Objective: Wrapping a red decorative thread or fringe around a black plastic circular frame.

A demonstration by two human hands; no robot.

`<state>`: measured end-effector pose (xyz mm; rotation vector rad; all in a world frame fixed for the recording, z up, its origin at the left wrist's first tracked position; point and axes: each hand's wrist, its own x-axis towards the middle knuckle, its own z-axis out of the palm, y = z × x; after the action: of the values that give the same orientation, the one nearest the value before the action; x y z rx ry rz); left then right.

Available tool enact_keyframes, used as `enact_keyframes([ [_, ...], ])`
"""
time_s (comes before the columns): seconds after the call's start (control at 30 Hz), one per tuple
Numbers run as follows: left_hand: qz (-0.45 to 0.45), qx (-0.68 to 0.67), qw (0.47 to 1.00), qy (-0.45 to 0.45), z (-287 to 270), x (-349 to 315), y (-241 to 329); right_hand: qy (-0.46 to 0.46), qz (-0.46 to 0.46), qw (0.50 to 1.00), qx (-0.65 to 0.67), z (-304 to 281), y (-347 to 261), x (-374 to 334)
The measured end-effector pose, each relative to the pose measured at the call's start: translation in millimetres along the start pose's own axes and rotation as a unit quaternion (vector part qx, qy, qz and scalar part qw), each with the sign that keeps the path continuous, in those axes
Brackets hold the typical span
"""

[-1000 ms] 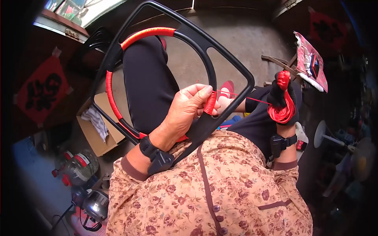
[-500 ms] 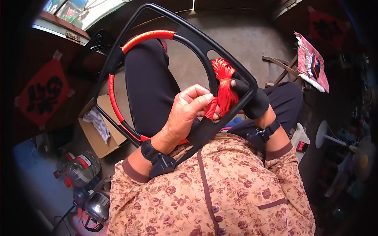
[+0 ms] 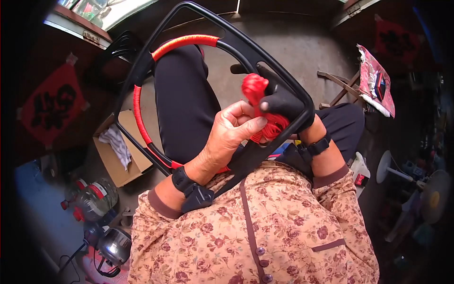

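A black frame with an inner ring lies across my lap, tilted. Glossy red cord is wound tightly round several stretches of the ring. My bare left hand pinches red cord with thumb and fingers at the ring's near right part; the fingertips are partly hidden. My right hand, in a black glove with the thumb tip bare, grips a bundled hank of red cord against the ring, inside the frame's right corner. The hank is blurred at its top, and its lower strands hang by my left thumb.
A cardboard box with a striped cloth stands on the floor at the left. Large plastic bottles and a metal kettle are at lower left. A folding stool holds small things at right, with a white fan nearer.
My right hand has swung the red hank up and leftward over the ring, and its fingers now reach past the ring. My left hand keeps its pinch, shifted slightly right.
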<state>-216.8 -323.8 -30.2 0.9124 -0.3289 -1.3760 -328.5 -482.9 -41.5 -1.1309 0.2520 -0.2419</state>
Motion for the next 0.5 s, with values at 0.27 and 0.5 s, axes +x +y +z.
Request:
enact_keyframes([
  [0.27,-0.062,-0.034,0.997,0.008,-6.1,6.1,-2.5,-0.007,-0.127,0.988,-0.089,-2.0,44.8,-16.2],
  [0.5,-0.124,-0.139,0.982,-0.029,-12.6,5.2,-3.2,0.166,-0.139,0.976,-0.011,-12.8,23.2,-2.7],
])
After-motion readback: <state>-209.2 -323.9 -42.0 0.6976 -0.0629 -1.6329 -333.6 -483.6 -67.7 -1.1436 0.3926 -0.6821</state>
